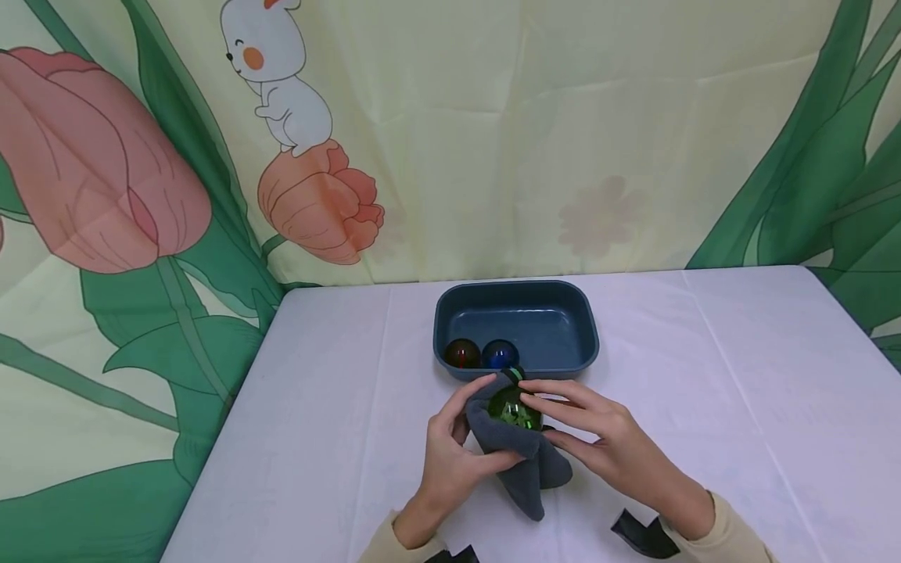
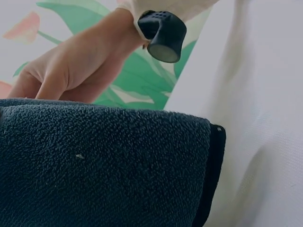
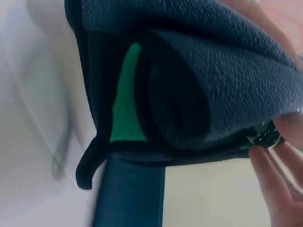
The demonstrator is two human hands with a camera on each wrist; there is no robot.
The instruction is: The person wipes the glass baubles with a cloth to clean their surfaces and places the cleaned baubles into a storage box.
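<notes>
My left hand (image 1: 457, 461) holds a dark grey-blue towel cloth (image 1: 517, 438), its fingers behind the cloth and its thumb in front. Wrapped partly in the cloth is a shiny green glass ball (image 1: 508, 408). My right hand (image 1: 612, 430) holds the ball from the right, fingertips on its upper side and thumb lower by the cloth edge. One loose end of the cloth hangs down toward the table. In the left wrist view the cloth (image 2: 104, 161) fills the lower left. In the right wrist view, folds of cloth (image 3: 236, 85) hide most of the ball.
Just beyond my hands is a dark blue tray (image 1: 556, 328) on the white-covered table (image 1: 317, 438). An amber-red ball (image 1: 462, 353) and a blue ball (image 1: 500, 354) lie inside at its near left. A printed curtain (image 1: 479, 156) hangs behind the table.
</notes>
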